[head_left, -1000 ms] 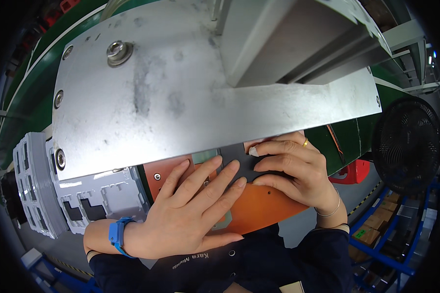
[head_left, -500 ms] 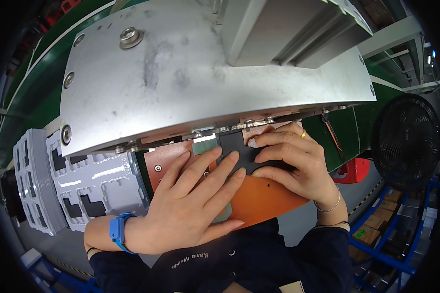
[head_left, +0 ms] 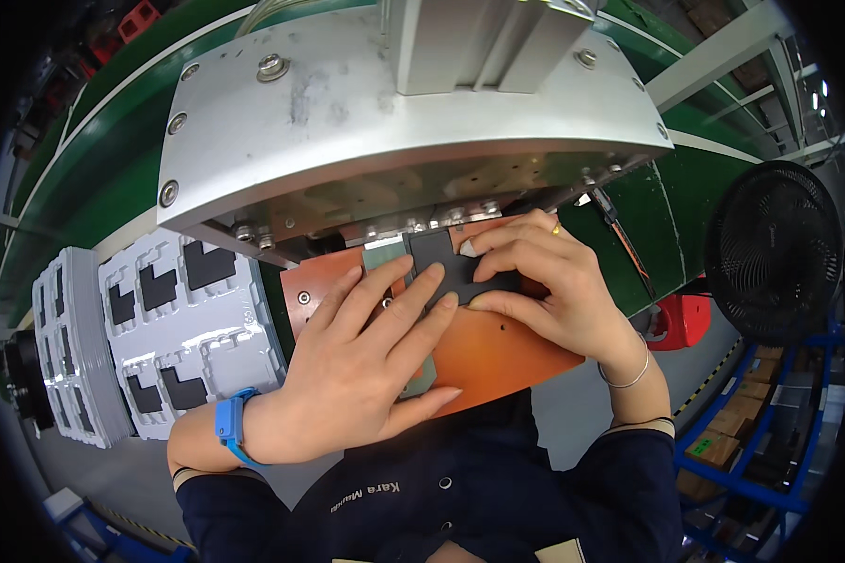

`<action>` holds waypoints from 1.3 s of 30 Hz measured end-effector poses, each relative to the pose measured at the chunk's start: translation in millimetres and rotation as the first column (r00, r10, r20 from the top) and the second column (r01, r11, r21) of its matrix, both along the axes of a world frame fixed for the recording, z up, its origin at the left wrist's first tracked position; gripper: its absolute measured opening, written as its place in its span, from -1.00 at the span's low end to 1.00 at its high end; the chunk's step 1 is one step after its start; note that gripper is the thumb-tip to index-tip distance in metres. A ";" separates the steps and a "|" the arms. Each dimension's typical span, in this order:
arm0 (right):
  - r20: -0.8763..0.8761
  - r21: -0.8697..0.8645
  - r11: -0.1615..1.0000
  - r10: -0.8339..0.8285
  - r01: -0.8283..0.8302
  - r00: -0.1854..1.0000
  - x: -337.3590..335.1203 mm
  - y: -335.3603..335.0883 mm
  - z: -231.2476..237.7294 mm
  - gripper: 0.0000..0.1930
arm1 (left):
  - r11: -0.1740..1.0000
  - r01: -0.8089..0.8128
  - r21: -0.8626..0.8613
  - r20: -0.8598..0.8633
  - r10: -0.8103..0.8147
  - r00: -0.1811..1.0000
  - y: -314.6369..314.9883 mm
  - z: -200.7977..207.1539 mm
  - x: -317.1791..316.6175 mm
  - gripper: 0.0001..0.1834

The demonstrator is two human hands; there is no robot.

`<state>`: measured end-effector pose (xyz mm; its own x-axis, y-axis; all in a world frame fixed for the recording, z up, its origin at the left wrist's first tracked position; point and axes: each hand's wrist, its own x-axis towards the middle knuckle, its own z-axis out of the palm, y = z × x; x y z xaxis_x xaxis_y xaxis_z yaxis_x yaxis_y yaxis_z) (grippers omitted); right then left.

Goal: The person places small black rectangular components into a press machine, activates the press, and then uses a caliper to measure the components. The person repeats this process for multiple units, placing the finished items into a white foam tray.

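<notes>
A dark grey L-shaped flat piece (head_left: 434,251) lies on an orange-brown plate (head_left: 498,340), beside a grey-green strip (head_left: 385,251). My left hand (head_left: 361,352) is open and laid flat, its fingers spread over the plate and strip, with fingertips touching the piece's left edge. From the right, my right hand (head_left: 554,286) has its fingers bent and thumb and fingers closed on the piece's right arm. A small white bit (head_left: 468,248) shows at one of its fingertips. The fingers hide part of the piece.
A thick metal block (head_left: 413,103) with bolts overhangs the plate's far side. White plastic trays (head_left: 225,328) holding black L-shaped pieces stand at left, next to a tray stack (head_left: 84,357). At right are a tweezers-like tool (head_left: 624,239), a red container (head_left: 681,321) and a black fan (head_left: 775,249).
The view has shifted, so more of the metal block's underside and the left trays shows. Both hands keep nearly the same place on the dark grey piece.
</notes>
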<state>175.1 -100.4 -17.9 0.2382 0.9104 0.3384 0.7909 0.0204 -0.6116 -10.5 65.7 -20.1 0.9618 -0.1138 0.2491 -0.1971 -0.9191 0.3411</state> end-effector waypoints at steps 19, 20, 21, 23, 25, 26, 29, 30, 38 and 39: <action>-0.008 0.122 0.992 0.017 -0.016 1.000 0.3 -1.4 -9.8 -0.71 | 1.000 -0.003 0.023 0.045 0.002 0.999 -4.3 1.5 1.7 -0.34; -0.010 0.120 0.993 0.017 -0.016 1.000 0.2 -1.5 -9.5 -0.71 | 1.000 -0.003 0.025 0.046 0.002 0.999 -4.4 1.6 1.7 -0.34; -0.012 0.117 0.993 0.017 -0.016 1.000 0.0 -1.6 -9.2 -0.71 | 1.000 -0.004 0.026 0.047 0.002 0.999 -4.5 1.7 1.6 -0.34; -0.037 0.092 0.996 0.012 -0.008 0.999 -0.9 -2.0 -7.3 -0.71 | 1.000 -0.004 0.027 0.047 0.002 0.999 -4.3 1.4 1.6 -0.34; -0.054 0.077 0.997 0.006 -0.002 0.999 -1.6 -2.6 -6.5 -0.71 | 1.000 -0.005 0.027 0.045 0.004 0.999 -4.5 1.1 1.3 -0.34; -0.059 0.073 0.997 0.002 0.002 0.998 -1.9 -3.0 -6.2 -0.71 | 1.000 -0.007 0.027 0.042 0.005 0.999 -4.7 0.9 1.2 -0.34; -0.050 0.087 0.996 0.009 -0.004 0.999 -1.6 -2.8 -6.7 -0.71 | 1.000 -0.009 0.024 0.038 0.008 0.999 -5.7 1.1 0.7 -0.33; -0.043 0.095 0.995 0.013 -0.009 0.999 -1.2 -2.8 -7.1 -0.71 | 1.000 -0.009 0.023 0.037 0.008 0.999 -6.1 1.0 0.5 -0.33; -0.078 0.005 0.999 0.037 -0.037 0.996 2.2 -2.5 2.6 -0.73 | 0.999 0.030 -0.016 0.097 -0.029 0.995 -0.2 5.7 -2.4 -0.36; -0.112 -0.004 0.999 0.039 -0.040 0.993 2.1 -3.3 5.5 -0.73 | 0.999 0.035 -0.033 0.117 -0.031 0.993 0.4 8.1 -3.0 -0.38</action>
